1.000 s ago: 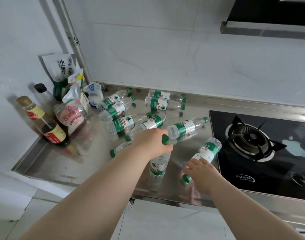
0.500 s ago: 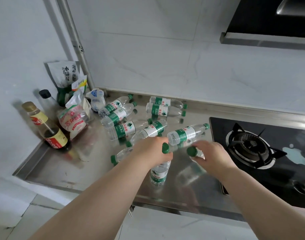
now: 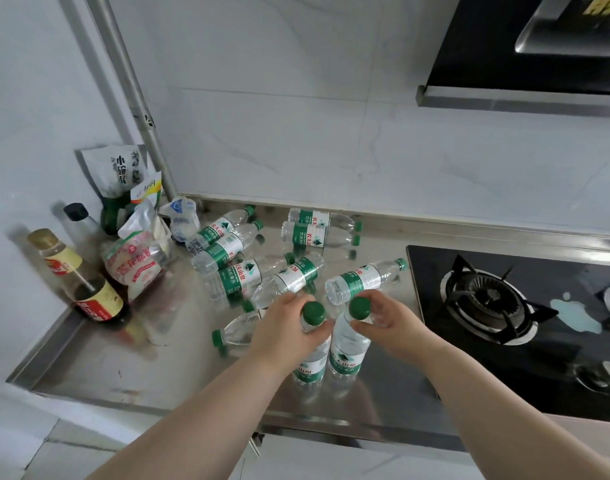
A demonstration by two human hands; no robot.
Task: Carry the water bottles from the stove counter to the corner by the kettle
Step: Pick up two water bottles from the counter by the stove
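Two clear water bottles with green caps and green labels stand upright side by side over the steel counter (image 3: 130, 372). My left hand (image 3: 283, 330) grips the neck of the left bottle (image 3: 308, 370). My right hand (image 3: 388, 320) grips the neck of the right bottle (image 3: 347, 355). Whether their bases touch the counter I cannot tell. Several more of the same bottles lie on their sides behind, among them one (image 3: 362, 280) just beyond my hands, one (image 3: 234, 332) left of my left wrist, and a pair (image 3: 317, 226) by the back wall.
In the left corner stand sauce bottles (image 3: 89, 289) and food bags (image 3: 137, 258). A black gas hob (image 3: 497, 306) with a pale blue spill (image 3: 577, 313) fills the right. A range hood (image 3: 525, 64) hangs above it. No kettle is in view.
My right hand has brought its bottle upright and leftward until it stands next to the bottle in my left hand. The camera has tilted slightly.
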